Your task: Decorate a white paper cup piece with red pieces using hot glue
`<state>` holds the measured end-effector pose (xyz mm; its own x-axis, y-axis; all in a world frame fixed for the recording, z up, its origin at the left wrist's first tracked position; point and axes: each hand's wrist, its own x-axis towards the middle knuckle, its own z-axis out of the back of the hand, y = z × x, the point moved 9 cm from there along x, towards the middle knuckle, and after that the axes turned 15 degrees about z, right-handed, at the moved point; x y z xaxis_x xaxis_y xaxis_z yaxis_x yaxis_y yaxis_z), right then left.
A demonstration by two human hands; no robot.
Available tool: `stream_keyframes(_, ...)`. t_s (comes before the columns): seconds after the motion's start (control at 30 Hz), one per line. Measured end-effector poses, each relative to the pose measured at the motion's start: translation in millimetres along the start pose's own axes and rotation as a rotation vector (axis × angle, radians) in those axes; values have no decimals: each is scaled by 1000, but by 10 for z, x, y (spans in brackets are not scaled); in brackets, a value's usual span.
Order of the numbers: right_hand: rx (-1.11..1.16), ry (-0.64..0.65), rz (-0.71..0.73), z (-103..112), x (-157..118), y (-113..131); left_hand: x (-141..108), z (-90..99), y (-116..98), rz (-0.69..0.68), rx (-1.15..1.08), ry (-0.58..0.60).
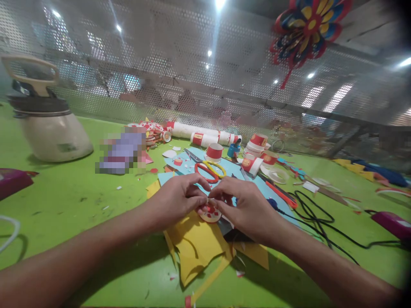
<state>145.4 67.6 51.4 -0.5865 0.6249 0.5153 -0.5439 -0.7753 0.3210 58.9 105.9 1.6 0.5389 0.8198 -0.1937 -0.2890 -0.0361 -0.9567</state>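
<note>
Left hand and right hand meet with fingertips pinched, seemingly on a small pale piece at the red-and-white disc, over yellow paper near the tabletop's middle. Uneven pulling could tear the piece; a slack pinch could drop it.

1 head view, forward and down, near table
</note>
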Motion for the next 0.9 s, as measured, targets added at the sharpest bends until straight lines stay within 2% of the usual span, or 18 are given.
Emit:
stream_keyframes(0.13, -51, 4, 81, -6, -14, 35, 9, 16, 3, -7, 48, -33)
stream_keyframes(0.33, -95, 3, 178, -13, -49, 79, 27, -1, 10, -9, 8, 24)
stream_keyframes(0.4, -127, -10, 201, 6, -60, 88, 28, 24, 2, -2, 2, 10)
stream_keyframes(0.53, -274, -5, 269, 12, -71, 69, 27, 187, -38, -7, 61, -136)
stream_keyframes(0.63, -332, 76, 300, -79, -76, -2, 24, 329, -54, -10, 192, -283)
stream_keyframes(0.7, -341, 127, 317, -147, -78, -33, 33, 355, -42, 0, 315, -328)
stream_keyframes(0.9, -333, 244, 330, -294, -74, -45, 54, 156, 99, 61, 558, -197)
